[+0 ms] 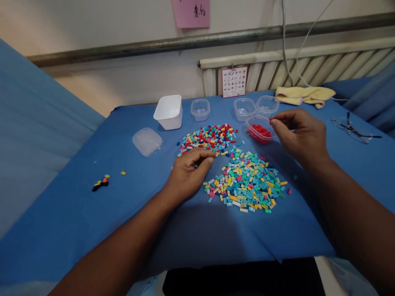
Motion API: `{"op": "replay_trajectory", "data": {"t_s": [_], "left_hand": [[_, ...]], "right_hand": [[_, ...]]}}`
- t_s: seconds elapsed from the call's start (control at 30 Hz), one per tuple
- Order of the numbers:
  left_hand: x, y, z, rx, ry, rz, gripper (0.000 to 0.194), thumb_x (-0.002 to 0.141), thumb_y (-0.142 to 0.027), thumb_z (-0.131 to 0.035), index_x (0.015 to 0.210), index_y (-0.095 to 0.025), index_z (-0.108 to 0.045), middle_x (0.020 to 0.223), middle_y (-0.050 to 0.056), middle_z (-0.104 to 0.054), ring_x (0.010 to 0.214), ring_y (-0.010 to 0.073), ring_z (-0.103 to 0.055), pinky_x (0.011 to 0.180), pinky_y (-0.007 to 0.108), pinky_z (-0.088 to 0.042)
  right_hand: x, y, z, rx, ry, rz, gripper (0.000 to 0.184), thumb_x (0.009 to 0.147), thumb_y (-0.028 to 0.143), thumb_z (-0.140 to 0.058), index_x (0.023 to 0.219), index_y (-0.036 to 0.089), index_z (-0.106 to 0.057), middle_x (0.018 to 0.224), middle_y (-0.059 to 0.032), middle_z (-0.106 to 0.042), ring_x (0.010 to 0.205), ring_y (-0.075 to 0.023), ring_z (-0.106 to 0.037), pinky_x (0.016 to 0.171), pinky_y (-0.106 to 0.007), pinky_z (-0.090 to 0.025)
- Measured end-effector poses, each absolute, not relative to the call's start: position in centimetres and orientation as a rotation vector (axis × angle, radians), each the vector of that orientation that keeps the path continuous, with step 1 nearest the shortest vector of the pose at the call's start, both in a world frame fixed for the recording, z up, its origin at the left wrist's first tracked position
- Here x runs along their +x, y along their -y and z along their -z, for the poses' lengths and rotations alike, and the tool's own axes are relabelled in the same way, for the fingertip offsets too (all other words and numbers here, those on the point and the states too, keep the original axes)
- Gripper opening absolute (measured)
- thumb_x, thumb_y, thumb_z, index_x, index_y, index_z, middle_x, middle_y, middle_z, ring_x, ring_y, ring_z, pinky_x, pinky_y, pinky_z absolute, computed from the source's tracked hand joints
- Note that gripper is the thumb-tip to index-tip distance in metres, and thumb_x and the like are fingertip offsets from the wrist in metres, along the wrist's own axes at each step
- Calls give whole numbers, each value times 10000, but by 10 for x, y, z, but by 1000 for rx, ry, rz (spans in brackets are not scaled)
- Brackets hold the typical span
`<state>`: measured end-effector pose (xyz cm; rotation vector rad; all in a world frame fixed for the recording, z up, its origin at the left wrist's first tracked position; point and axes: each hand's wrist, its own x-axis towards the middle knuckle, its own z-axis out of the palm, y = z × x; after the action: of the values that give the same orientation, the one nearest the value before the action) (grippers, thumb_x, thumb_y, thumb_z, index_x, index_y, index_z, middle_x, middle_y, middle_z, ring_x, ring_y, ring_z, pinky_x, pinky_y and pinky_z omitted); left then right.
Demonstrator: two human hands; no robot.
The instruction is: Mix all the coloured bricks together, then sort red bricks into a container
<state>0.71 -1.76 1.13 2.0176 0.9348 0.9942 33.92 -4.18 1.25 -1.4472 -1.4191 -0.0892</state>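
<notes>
Between thumb and fingertips, my right hand (304, 133) pinches a small red brick (272, 119) at the right rim of a clear plastic tub (250, 128). Red bricks (260, 130) lie inside that tub. My left hand (191, 170) rests between two heaps, fingers curled and thumb close to the index finger; whatever may be in its grip is too small to make out. Behind it lies a mixed heap of toy bricks (212, 137) with many reds. To its right spreads a heap of mostly teal, yellow and green bricks (247, 179).
Along the back stand a white tub (169, 113) and clear tubs (200, 110), (245, 110), (268, 105). A clear lid (147, 142) lies left, with loose black and yellow bricks (101, 183) beyond. At right are a yellow cloth (304, 95) and eyeglasses (352, 128).
</notes>
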Motion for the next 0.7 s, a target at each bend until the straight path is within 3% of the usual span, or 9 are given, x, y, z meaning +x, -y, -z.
{"op": "replay_trajectory", "data": {"t_s": [0.2,0.57,0.7], "left_hand": [[7,17,-13,2097,-888,-1030,151,1043,-256,-700,1112,-213,-828,1020,45,-821,923,170,-750,879,338,-591],[-5,5,-21,2140,-1007,-1080,200,1035,-320,-677,1107,-220,-834,1030,58,-808,967,208,-739,924,374,-585],[-30,-12,-36,2245,-1197,-856,238,1003,-357,-660,1074,-206,-828,961,53,-786,894,213,-710,833,349,-547]], "right_hand": [[362,32,5,-1622,1467,90,194,967,377,-759,1089,248,-837,959,-62,-849,848,-276,-785,826,-409,-616],[363,36,0,-1681,1573,147,284,1034,419,-639,1110,262,-863,1099,-113,-866,1012,-350,-806,930,-520,-618],[357,45,-4,-1641,1579,179,270,1058,409,-617,1123,288,-849,1078,-110,-864,978,-355,-810,894,-515,-622]]}}
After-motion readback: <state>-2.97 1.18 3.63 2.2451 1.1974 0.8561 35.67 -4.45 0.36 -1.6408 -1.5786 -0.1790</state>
